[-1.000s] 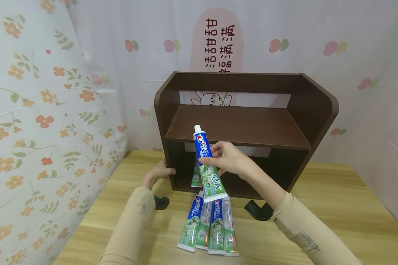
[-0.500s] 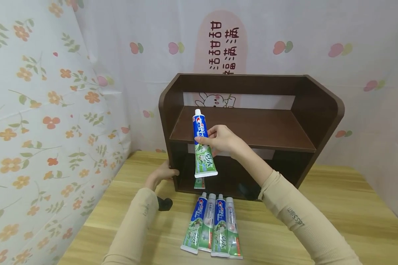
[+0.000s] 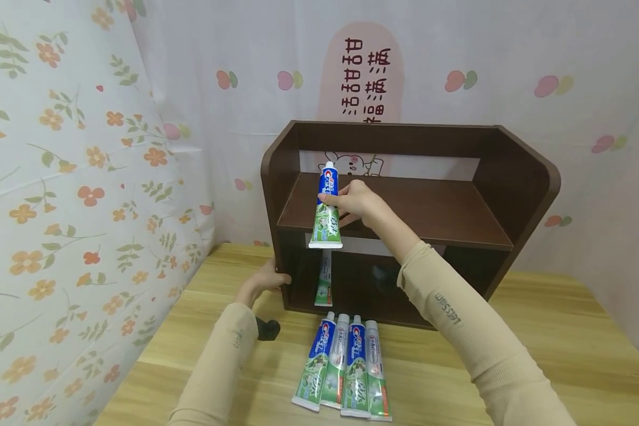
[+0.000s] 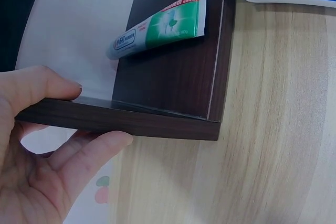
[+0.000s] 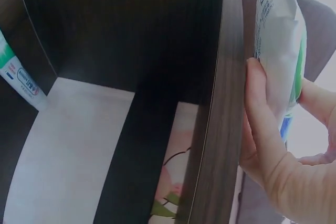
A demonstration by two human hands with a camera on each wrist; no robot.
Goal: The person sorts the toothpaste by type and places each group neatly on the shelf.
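My right hand [image 3: 358, 202] pinches a blue and green toothpaste tube [image 3: 327, 228], cap up, in front of the upper level of a dark brown desktop shelf [image 3: 399, 207]. The right wrist view shows the back of that tube [image 5: 278, 45] between thumb and fingers, beside the shelf board's edge. Low on the left, my left hand [image 3: 268, 278] holds the shelf's side panel [image 4: 121, 119], thumb on the inner face and fingers outside. A silver and green toothpaste tube [image 3: 324, 287] lies in the lower compartment, near its left side.
Several toothpaste tubes lie side by side on the wooden table [image 3: 436, 378] before the shelf, blue-green ones [image 3: 315, 367] alternating with silver-green ones [image 3: 377, 373]. A floral curtain [image 3: 58, 225] hangs at the left, and a printed cloth [image 3: 431, 35] covers the back.
My right hand has raised the blue and green toothpaste tube from before the lower compartment to the upper level. My left hand stays on the side panel. The view has shifted slightly.
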